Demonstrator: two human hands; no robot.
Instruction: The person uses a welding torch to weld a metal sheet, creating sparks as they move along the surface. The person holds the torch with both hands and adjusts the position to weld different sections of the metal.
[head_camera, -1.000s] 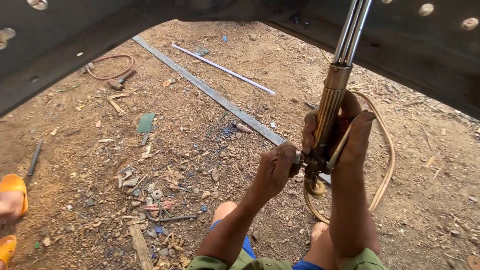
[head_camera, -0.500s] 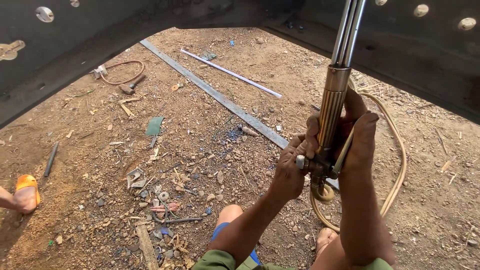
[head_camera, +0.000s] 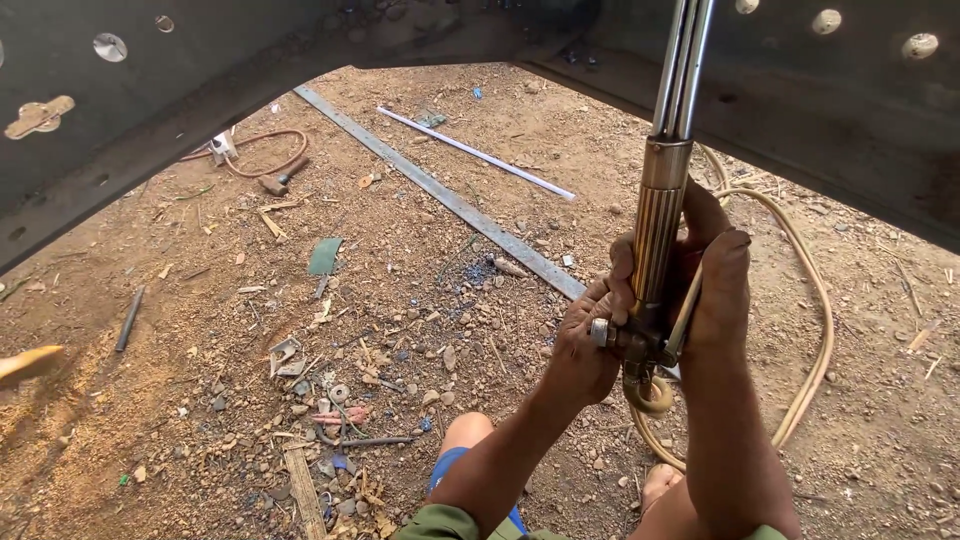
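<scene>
Under dark steel | right hand (head_camera: 715, 285) grips cutting torch (head_camera: 660, 225) | left hand (head_camera: 585, 340) pinches its valve | tip cut off

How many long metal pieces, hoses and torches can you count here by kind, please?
Torch, gripped by left hand and right hand: 1
Flat steel bar: 1
Thin pale rod: 1
Tan hose: 1
Red hose: 1
Total: 5

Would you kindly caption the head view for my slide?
Both hands, left hand and right hand, grip a brass cutting torch upright over littered dirt ground.
</scene>
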